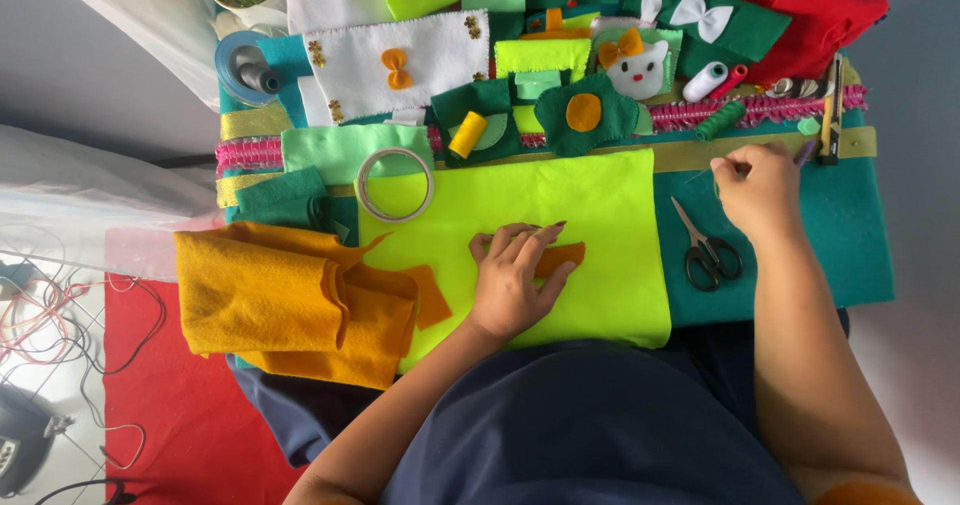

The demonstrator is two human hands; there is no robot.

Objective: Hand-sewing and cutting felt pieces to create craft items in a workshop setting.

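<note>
My left hand (pixel 515 277) rests palm down on a small orange felt piece (pixel 562 258) that lies on a lime green felt sheet (pixel 610 215). My right hand (pixel 757 187) is further right over the teal felt (pixel 850 235), its fingertips pinched on a thin needle (pixel 703 174) near the olive strip. Black-handled scissors (pixel 706 250) lie just below and left of my right hand.
Folded orange felt (pixel 280 300) lies at the left. A tape roll (pixel 395 183), yellow thread spool (pixel 467 134), green felt flower (pixel 585 113), white cat face piece (pixel 636 70), thread spools (pixel 706 81) and a craft knife (pixel 829 115) crowd the far side. Cables (pixel 60 315) lie on the floor at left.
</note>
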